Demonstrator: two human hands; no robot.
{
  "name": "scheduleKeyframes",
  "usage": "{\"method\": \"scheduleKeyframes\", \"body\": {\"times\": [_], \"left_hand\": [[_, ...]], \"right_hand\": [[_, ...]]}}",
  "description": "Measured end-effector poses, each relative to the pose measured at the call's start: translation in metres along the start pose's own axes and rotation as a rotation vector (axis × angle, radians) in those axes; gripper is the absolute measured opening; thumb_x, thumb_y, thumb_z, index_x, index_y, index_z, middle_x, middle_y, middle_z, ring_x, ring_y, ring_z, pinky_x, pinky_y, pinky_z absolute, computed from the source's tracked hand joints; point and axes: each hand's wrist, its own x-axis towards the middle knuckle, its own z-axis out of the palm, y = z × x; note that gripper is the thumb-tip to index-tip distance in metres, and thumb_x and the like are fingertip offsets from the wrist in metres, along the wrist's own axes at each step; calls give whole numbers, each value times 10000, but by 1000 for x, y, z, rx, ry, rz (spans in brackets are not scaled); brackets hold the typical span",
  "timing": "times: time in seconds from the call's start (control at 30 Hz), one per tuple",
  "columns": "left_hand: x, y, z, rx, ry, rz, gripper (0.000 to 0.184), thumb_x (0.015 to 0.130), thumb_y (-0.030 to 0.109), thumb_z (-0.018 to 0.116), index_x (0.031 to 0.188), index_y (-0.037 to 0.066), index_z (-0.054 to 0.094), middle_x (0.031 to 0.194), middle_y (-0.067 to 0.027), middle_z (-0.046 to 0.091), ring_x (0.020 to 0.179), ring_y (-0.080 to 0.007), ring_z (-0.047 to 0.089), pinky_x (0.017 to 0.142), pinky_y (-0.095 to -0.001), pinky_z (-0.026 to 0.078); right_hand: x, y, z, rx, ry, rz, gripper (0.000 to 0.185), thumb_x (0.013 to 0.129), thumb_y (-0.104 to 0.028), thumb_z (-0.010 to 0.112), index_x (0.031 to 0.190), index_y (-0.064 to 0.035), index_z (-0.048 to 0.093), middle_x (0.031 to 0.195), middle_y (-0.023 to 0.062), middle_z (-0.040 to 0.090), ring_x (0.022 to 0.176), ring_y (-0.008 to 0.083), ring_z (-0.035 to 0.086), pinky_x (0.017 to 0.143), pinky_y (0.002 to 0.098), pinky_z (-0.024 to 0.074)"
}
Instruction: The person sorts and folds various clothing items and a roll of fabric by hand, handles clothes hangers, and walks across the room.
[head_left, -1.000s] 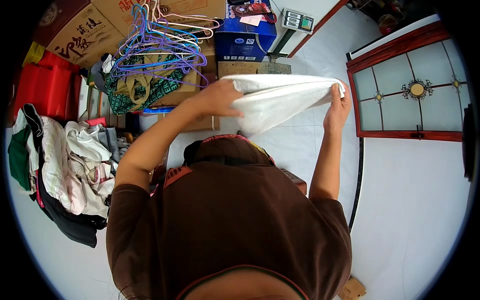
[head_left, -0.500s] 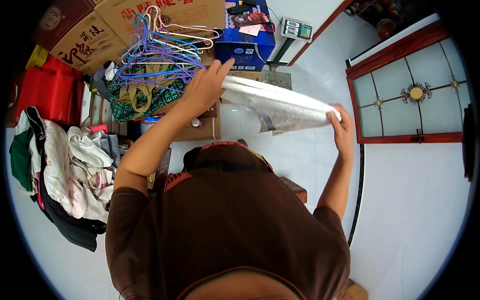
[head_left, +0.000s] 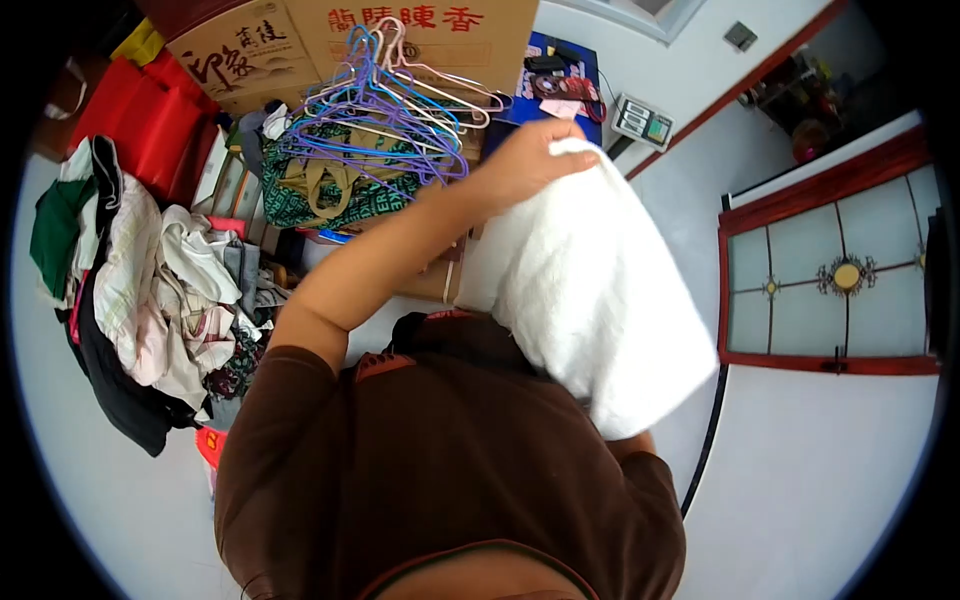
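Observation:
My left hand (head_left: 540, 160) is closed on the top corner of a white towel (head_left: 610, 290), fingers pinching its edge. The towel hangs down spread out on the right, in front of my body, with a fuzzy surface. Behind it my right hand is hidden; only a bit of the right forearm (head_left: 635, 445) shows below the towel's lower edge. To the left of my left hand lies a heap of blue, purple and white clothes hangers (head_left: 375, 110), resting on a green and black patterned bag (head_left: 345, 205).
A pile of clothes (head_left: 150, 300) is at the left, near a red bag (head_left: 150, 140). Cardboard boxes (head_left: 300, 50) stand at the back. A blue box (head_left: 585, 65) carries small items beside a digital scale (head_left: 643, 122). A red-framed glass door (head_left: 840, 270) is at the right.
The towel, stretched sideways between both hands before, now hangs broad from my left hand. My left hand has moved right in view; my right hand has dropped out of sight behind the towel. The view has shifted.

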Motion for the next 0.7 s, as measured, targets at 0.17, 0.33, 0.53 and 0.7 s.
{"method": "scheduleKeyframes", "body": {"times": [0.17, 0.33, 0.53, 0.7], "left_hand": [[-24, -157, 4, 205, -107, -272, 713, 830, 420, 673, 1322, -30, 420, 1341, -228, 447, 1266, -300, 416, 1035, -358, 345], [-100, -210, -17, 18, -428, -833, 694, 922, 560, 463, 1378, 39, 417, 1386, -132, 452, 1234, -234, 463, 1007, -360, 377], [-146, -161, -42, -447, -220, -825, 711, 930, 610, 361, 1407, 84, 380, 1400, -52, 450, 1265, -185, 429, 1058, -360, 316], [-152, -140, -41, -275, -189, -678, 622, 877, 372, 643, 1364, 48, 431, 1333, -79, 507, 1213, -182, 466, 1033, -332, 344]], "right_hand": [[-6, 69, -2, -206, -104, 358, 201, 837, -208, 565, 759, -54, 462, 645, 54, 454, 617, 150, 447, 568, 306, 375], [-15, 86, -12, -374, -216, 516, 195, 844, -218, 554, 785, -55, 464, 668, 64, 464, 642, 164, 458, 585, 312, 381], [-22, 84, -25, -498, -299, 612, 193, 852, -230, 541, 817, -56, 467, 697, 76, 476, 670, 181, 471, 605, 319, 389], [-21, 81, -35, -557, -356, 655, 194, 859, -240, 530, 843, -56, 470, 720, 86, 485, 695, 196, 482, 621, 325, 395]]}}
